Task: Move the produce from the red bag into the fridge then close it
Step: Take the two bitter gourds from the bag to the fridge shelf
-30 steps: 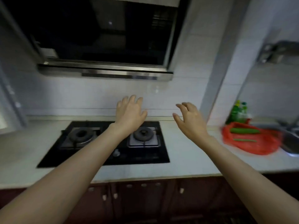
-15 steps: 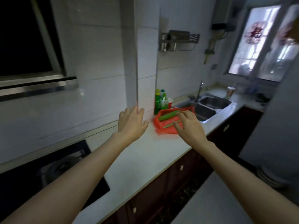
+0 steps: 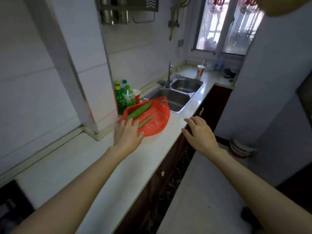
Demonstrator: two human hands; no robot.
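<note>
A red plastic bag (image 3: 155,119) lies flat on the white counter (image 3: 94,166) beside the sink. On it lie a long ridged green gourd (image 3: 139,110) and a thin green bean (image 3: 145,122). My left hand (image 3: 127,134) is spread open at the bag's near edge, its fingertips over the near ends of the gourd and the bean. My right hand (image 3: 199,133) hovers open over the counter's front edge, to the right of the bag, holding nothing. A grey fridge side (image 3: 270,98) rises at the right; its door is out of view.
Green bottles (image 3: 124,97) and a red cup stand against the wall behind the bag. A double steel sink (image 3: 177,95) with a tap lies beyond it. A paper cup (image 3: 200,71) is near the window. Stacked bowls (image 3: 242,148) sit on the floor. The hob corner (image 3: 11,206) shows at lower left.
My view swung right from the hob to the sink end of the counter. Both hands came closer to the bag; my left hand now reaches its near edge.
</note>
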